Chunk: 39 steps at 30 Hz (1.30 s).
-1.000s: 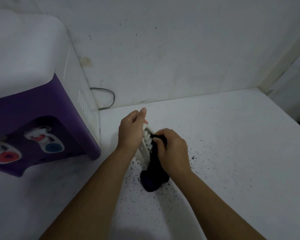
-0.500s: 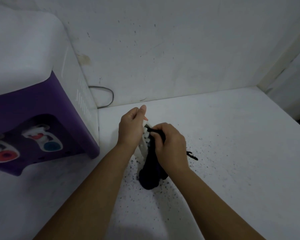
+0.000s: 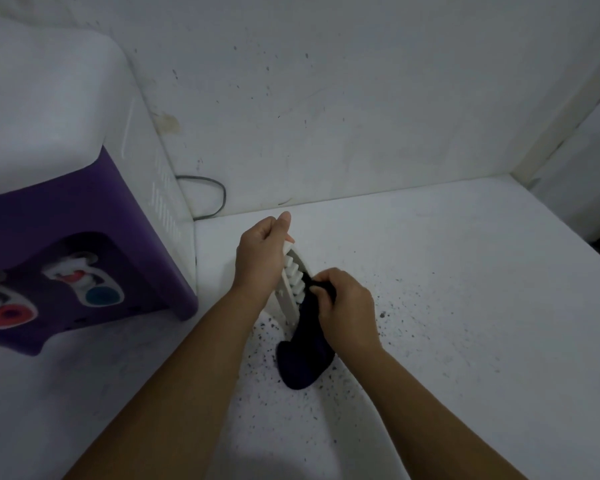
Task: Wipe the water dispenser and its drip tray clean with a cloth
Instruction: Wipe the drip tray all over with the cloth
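While the purple-and-white water dispenser [image 3: 84, 202] stands at the left against the wall [image 3: 326, 98], the white counter [image 3: 465, 306] stretches bare to the right, open as far as the corner. Off the dispenser, the slatted drip tray [image 3: 291, 282] is held on edge, gripped at its top by the left hand [image 3: 260, 261]. Pinching a dark cloth [image 3: 305, 358], the right hand [image 3: 347, 306] works it between the slats. Judging by this, tray cleaning is underway; next comes working down the remaining slats. Dark specks [image 3: 381, 315] litter the counter around the tray.
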Motion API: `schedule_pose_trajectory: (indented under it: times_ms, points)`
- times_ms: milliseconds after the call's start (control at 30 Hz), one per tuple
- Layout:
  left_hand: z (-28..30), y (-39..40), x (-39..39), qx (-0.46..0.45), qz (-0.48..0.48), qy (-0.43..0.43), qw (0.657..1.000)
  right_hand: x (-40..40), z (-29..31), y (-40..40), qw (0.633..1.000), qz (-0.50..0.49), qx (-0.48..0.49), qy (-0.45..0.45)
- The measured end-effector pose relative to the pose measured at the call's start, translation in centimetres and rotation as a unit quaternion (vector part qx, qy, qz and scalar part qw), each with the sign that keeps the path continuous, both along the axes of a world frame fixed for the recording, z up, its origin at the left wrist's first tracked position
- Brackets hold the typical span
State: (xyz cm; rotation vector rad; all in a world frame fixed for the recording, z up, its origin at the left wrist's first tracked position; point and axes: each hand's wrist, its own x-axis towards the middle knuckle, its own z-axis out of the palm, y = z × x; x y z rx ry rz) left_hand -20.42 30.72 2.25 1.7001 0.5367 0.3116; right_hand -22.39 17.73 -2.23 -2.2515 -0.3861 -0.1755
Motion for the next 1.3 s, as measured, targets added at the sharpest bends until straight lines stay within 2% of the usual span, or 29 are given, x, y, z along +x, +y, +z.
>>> schedule_pose_trajectory:
  times_ms: [200,400,533,600,767,933,1000,1133,1167,1300]
  points:
    - [-0.2,0.2,0.1,-0.012,-0.002,-0.008,1.0,0.5,4.0,2.0,0.993,0.015,0.089,-0.07]
    - [-0.2,0.2,0.1,-0.004,0.002,-0.013,1.0,0.0,0.2,0.0,0.998,-0.02,0.044,0.039]
    - [-0.3,0.2,0.3,-0.025,0.003,-0.01,1.0,0.8,2.9,1.3,0.996,0.013,0.078,-0.038]
    - [-0.2,0.3,0.4,-0.02,0.001,-0.008,1.0,1.0,2.0,1.2,0.997,0.019,0.065,-0.049]
    - [-0.2,0.4,0.3,-0.008,-0.001,-0.001,1.0,0.1,-2.7,-1.1,0.998,-0.006,-0.004,0.063]
    - [-0.3,0.3,0.5,-0.031,0.01,-0.002,0.999,1.0,0.1,0.3,0.999,-0.001,0.047,-0.021]
    - [-0.4,0.5,0.4,-0.036,0.015,-0.006,0.999,0.7,-1.3,0.0,0.999,-0.009,0.035,0.011]
    - [-0.7,1.1,0.1,-0.049,0.009,-0.019,0.999,-0.4,-4.7,-1.7,0.985,-0.011,-0.056,0.165]
    - [-0.8,1.0,0.1,-0.045,0.008,-0.02,0.999,-0.4,-4.5,-1.6,0.984,-0.01,-0.058,0.168]
    - [-0.9,0.9,0.3,-0.044,0.016,-0.025,0.999,0.5,-1.6,0.2,0.998,-0.025,0.008,0.065]
